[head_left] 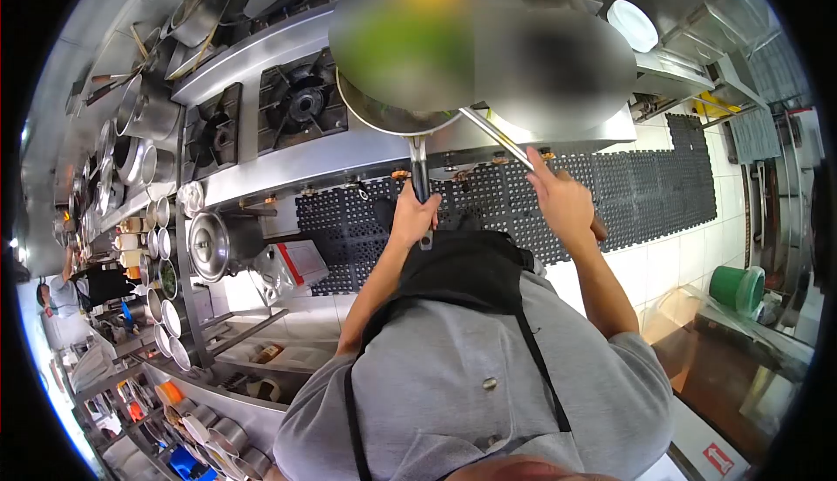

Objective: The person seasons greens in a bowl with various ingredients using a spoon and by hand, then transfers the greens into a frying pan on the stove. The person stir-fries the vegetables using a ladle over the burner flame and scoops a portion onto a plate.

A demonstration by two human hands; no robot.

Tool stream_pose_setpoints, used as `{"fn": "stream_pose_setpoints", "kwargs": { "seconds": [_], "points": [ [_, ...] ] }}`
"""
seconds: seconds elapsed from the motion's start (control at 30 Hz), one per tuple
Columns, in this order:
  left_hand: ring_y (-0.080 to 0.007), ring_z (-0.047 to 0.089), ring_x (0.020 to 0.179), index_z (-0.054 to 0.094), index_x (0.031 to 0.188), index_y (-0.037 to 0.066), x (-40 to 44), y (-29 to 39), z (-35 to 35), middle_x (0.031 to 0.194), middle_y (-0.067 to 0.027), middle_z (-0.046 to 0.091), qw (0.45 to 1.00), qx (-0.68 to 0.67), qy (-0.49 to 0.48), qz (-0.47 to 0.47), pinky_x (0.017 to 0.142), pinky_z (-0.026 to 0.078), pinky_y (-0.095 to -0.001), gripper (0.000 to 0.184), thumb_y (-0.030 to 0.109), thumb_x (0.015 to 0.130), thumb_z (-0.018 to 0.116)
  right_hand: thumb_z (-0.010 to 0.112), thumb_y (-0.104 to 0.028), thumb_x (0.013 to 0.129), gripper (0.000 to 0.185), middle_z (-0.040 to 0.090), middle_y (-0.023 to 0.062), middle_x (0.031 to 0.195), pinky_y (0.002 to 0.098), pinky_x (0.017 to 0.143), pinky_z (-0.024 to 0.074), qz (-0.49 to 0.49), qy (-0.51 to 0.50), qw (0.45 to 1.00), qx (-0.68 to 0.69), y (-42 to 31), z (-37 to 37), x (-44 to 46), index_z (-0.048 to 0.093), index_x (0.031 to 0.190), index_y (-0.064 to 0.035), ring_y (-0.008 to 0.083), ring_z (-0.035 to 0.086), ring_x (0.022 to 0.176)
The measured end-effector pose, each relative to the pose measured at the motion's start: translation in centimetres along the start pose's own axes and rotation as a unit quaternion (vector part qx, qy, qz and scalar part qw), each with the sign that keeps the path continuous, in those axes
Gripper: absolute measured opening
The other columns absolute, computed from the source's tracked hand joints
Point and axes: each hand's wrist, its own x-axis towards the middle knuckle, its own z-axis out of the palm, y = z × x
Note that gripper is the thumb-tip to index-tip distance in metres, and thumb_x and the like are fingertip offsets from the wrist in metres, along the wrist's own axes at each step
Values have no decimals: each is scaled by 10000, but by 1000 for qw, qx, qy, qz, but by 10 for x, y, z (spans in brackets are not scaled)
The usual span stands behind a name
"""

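Note:
My left hand (414, 217) is wrapped round the black and metal handle (420, 176) of a frying pan (397, 121) on the stove. Only the near rim of the pan and a strip of food inside with green bits show; a blurred patch covers the rest. On the other side, my right hand (558, 198) is closed on a long, silvery metal utensil (497, 138). It slants down toward the right side of the pan, and its far end is lost in the blur, so its kind cannot be made out.
Left of the pan are gas burners (305, 105) on a steel stove (288, 163). A lidded pot (214, 246) stands at lower left near rows of metal containers (166, 285). Black rubber mats (623, 186) cover the floor; a green bucket (735, 287) is at right. Another person (74, 294) stands far left.

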Motion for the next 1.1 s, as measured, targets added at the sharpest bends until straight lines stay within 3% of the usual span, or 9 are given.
{"fn": "stream_pose_setpoints", "kwargs": {
  "seconds": [0.23, 0.37, 0.43, 0.53, 0.67, 0.77, 0.8, 0.93, 1.1],
  "points": [
    [-129, 523, 448, 506, 889, 16, 34, -13, -8, 592, -36, 548, 999, -21, -12, -33, 417, 450, -297, 154, 77, 887, 647, 639, -320, 955, 444, 692, 198, 795, 500, 648, 483, 42, -80, 970, 226, 17, -21, -50, 570, 1392, -292, 411, 665, 728],
    [-132, 531, 459, 510, 887, 23, 40, -12, 0, 601, -33, 536, 998, -7, -21, -57, 422, 447, -305, 162, 89, 889, 658, 620, -335, 964, 462, 691, 202, 800, 514, 660, 494, 82, -78, 972, 204, -9, 15, -15, 538, 1416, -298, 425, 663, 731],
    [-144, 543, 454, 474, 943, -26, 46, -14, 1, 608, -56, 541, 997, -24, -32, -62, 419, 464, -309, 201, 76, 881, 636, 596, -354, 970, 488, 692, 204, 808, 534, 680, 509, 73, -84, 986, 121, -17, 54, 6, 491, 1444, -310, 440, 661, 738],
    [-150, 529, 420, 474, 973, -32, 8, -14, 1, 592, -62, 535, 997, 21, -8, -77, 390, 448, -312, 202, 68, 883, 624, 580, -364, 974, 507, 690, 212, 805, 550, 699, 521, 26, -134, 979, 151, 15, 58, -11, 456, 1462, -315, 447, 664, 748],
    [-164, 533, 391, 518, 939, -15, -22, -16, -1, 557, -50, 530, 995, 16, -35, -89, 360, 435, -324, 136, 61, 873, 610, 590, -325, 977, 478, 680, 252, 859, 524, 702, 517, 44, -140, 978, 149, 46, 31, -6, 500, 1443, -266, 471, 649, 801],
    [-149, 521, 400, 528, 918, -15, 48, -34, -6, 545, -57, 530, 997, 80, -7, 3, 366, 426, -325, 166, 112, 877, 626, 590, -311, 975, 412, 666, 223, 771, 527, 649, 497, -12, -51, 974, 220, 15, 77, 29, 574, 1358, -161, 435, 650, 733],
    [-149, 521, 400, 528, 918, -15, 22, -36, -11, 545, -57, 530, 996, 86, -14, -9, 366, 426, -325, 166, 112, 877, 626, 599, -323, 968, 432, 668, 234, 809, 512, 676, 510, -25, -77, 971, 223, 17, 73, 29, 576, 1352, -127, 425, 657, 761],
    [-160, 537, 400, 473, 932, 32, -18, -22, -20, 564, -67, 529, 991, 48, -18, -123, 354, 430, -317, 158, 64, 869, 615, 615, -334, 957, 426, 690, 233, 904, 492, 743, 526, -44, -58, 963, 258, 61, 54, 21, 606, 1332, -134, 419, 670, 836],
    [-160, 546, 413, 506, 923, 6, 34, -26, -17, 549, -43, 542, 996, 74, -9, -58, 371, 422, -325, 175, 87, 851, 642, 628, -349, 941, 421, 720, 185, 968, 480, 792, 540, 21, -119, 961, 250, 17, 77, 37, 624, 1338, -206, 410, 682, 880]
  ]
}}
